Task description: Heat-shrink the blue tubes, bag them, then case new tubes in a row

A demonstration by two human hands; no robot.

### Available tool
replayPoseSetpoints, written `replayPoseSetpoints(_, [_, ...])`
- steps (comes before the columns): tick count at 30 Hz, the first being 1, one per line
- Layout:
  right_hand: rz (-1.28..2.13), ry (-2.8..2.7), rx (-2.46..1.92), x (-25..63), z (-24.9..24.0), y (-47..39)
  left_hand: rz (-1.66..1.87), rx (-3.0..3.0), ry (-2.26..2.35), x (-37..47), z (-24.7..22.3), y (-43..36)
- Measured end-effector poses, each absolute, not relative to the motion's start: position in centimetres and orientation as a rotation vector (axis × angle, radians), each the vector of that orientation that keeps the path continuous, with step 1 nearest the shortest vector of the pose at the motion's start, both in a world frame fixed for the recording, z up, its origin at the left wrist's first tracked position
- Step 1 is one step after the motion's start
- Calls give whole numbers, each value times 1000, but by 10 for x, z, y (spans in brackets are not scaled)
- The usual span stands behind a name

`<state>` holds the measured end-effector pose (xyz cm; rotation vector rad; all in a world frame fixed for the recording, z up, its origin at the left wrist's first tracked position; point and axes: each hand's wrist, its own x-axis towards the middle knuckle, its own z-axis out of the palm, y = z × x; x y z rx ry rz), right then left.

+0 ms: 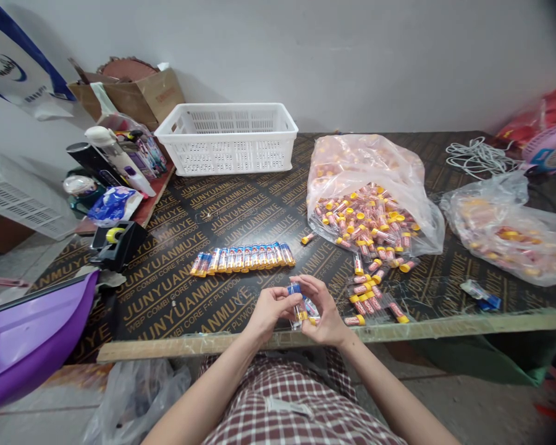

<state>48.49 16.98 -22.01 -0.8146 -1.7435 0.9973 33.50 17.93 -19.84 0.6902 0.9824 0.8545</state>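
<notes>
Near the front edge of the table, my left hand (272,311) pinches a small clear tube (298,304) with a blue top and a yellow lower end. Curled around the tube's other side, my right hand (325,315) has its fingertips at the top and bottom. Part of the tube is hidden by fingers. Beyond my hands lies a row of small blue-and-orange wrapped tubes (245,257), side by side. To the right, loose tubes with yellow caps (371,301) are scattered, spilling from an open clear plastic bag (370,161) full of the same tubes.
A white plastic basket (234,154) stands against the wall. At the left are a black tape dispenser (115,244), bottles and a purple dustpan-like object (41,340). On the right lie another plastic bag (514,228), a coiled cable (479,156) and a pink fan (551,148).
</notes>
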Motion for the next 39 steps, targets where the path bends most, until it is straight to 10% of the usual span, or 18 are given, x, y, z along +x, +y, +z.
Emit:
replayPoseSetpoints(10, [1001,-1988,-825,489,-211,194,890,726,1019,322,-199,186])
replayPoseSetpoints(22, [-62,-2504,-1455,545,-273,352,872,1448,2276,157,-206,264])
replayPoseSetpoints(33, [173,-1975,-1418,560,-250,262,691,1589,2475,177,-205,257])
replayPoseSetpoints(39, [479,-1665,-1377,543,-225,217,600,1893,1671,290,-230,214])
